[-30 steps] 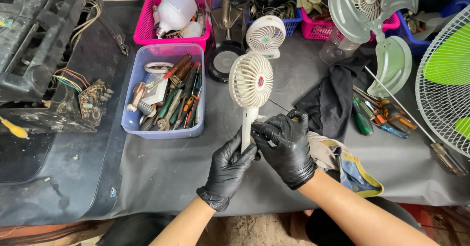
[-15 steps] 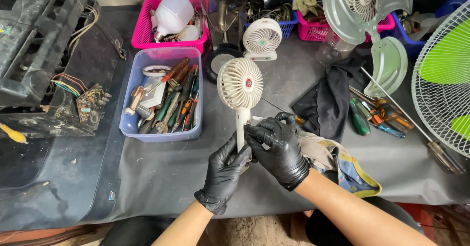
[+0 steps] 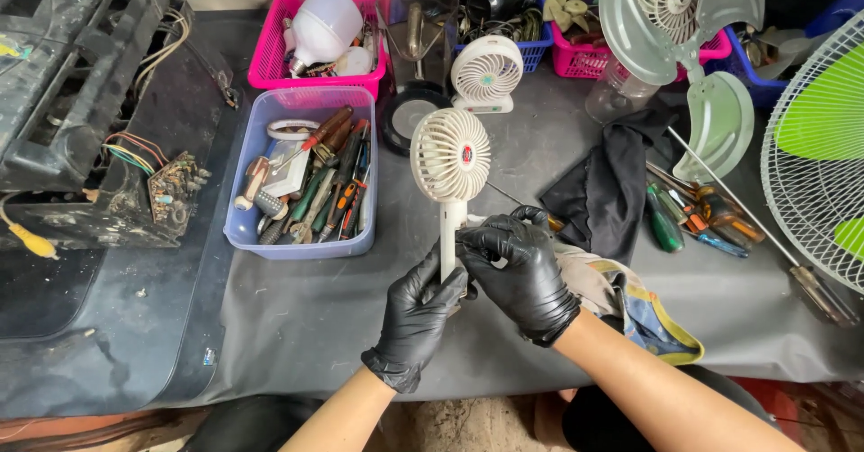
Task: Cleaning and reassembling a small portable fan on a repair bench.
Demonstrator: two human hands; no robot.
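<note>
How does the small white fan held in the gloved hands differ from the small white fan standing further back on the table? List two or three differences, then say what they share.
The held fan is lifted upright off the table, gripped at its slim handle by the left hand and right hand; the standing fan rests untouched on a short base. The held fan has a red centre, the standing fan a greenish one. Both have round white grilles.

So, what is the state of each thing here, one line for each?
Handheld fan: upright, handle gripped by both hands.
Left hand: gloved, closed on handle.
Right hand: gloved, closed on handle.
Tool bin: open, full.
Small desk fan: standing.
Black cloth: crumpled.
</note>
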